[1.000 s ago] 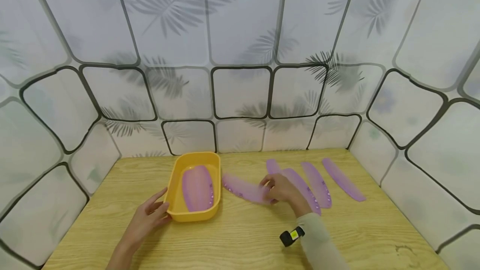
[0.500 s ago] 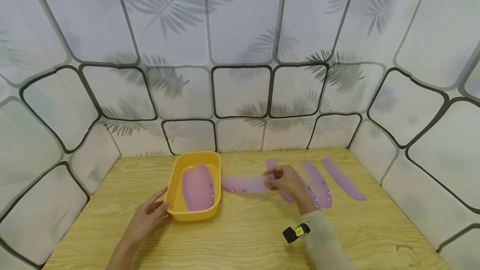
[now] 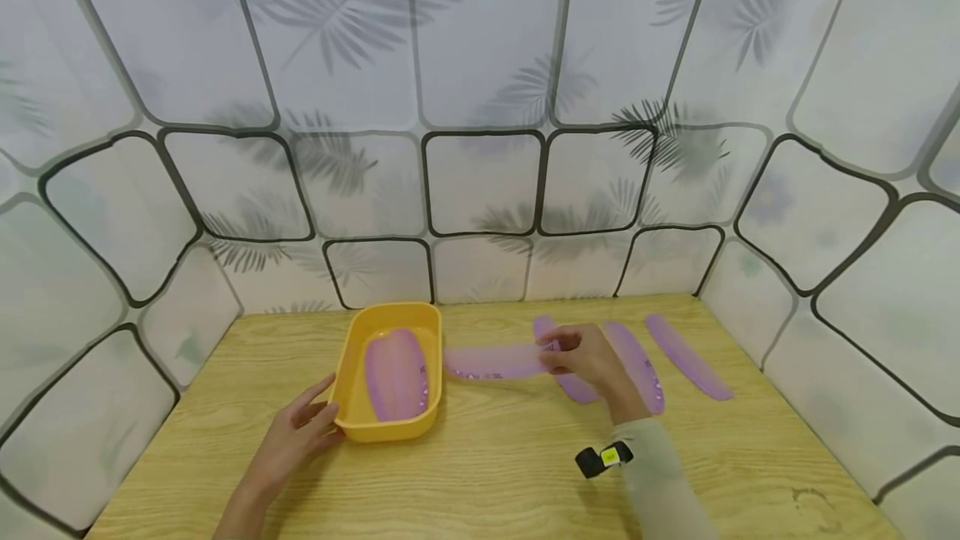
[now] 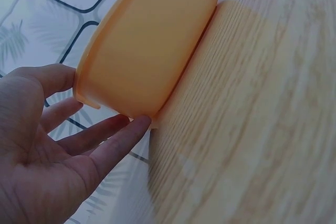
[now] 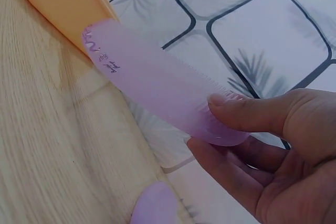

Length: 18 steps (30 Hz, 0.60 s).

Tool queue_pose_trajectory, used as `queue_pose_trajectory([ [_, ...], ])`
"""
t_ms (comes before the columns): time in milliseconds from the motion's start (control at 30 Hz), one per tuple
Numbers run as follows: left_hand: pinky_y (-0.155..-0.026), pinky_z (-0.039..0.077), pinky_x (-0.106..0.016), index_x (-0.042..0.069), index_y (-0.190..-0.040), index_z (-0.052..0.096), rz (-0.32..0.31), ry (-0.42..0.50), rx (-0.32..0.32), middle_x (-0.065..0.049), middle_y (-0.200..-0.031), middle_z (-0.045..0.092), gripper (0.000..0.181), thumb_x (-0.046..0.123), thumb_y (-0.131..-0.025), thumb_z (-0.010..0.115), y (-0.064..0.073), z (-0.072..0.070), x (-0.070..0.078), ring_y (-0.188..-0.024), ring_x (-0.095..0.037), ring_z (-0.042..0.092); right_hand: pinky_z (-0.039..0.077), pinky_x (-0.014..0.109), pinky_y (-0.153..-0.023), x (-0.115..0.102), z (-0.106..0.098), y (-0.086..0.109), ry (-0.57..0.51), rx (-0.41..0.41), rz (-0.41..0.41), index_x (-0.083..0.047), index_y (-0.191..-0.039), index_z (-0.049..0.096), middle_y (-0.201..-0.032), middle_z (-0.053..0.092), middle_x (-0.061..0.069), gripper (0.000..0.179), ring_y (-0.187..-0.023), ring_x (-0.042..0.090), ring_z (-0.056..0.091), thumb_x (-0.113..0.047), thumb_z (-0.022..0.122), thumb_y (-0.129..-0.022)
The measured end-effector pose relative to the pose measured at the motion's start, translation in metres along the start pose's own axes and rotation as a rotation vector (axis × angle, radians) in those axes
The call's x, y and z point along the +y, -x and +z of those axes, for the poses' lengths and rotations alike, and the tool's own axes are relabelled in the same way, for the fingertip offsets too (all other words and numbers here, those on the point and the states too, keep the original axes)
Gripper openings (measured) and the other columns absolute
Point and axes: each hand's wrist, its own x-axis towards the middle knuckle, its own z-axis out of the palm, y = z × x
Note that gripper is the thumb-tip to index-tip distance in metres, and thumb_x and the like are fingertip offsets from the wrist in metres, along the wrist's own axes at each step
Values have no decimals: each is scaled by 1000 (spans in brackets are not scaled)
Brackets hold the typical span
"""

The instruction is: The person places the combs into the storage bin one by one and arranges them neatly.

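One wood-grain table, pale walls behind and beside it printed with dark-outlined blocks and fronds. From left: left hand, fingers against a yellow tray; inside, purple combs, count unclear; one held comb just beside the tray, pinched by the right hand; loose combs lying farther right.

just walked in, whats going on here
Someone's right hand holds a purple comb by one end, its other end pointing to the yellow box. The left hand touches the box's near left corner. What look like more combs lie in the box, too overlapped to count. At least three others lie on the table, near the right hand and further right, so the held comb isn't in the box yet.
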Motion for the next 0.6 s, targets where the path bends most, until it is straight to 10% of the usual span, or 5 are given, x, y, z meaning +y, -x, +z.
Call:
queue_pose_trajectory([
  [600, -93, 64, -33, 11, -164, 30, -2, -12, 15, -32, -143, 54, 62, 23, -108, 56, -1, 1, 0, -109, -15, 71, 68, 36, -76, -12, -15, 6, -26, -19, -11, 5, -117, 74, -84, 72, 2, 28, -76, 13, 71, -4, 78, -91],
])
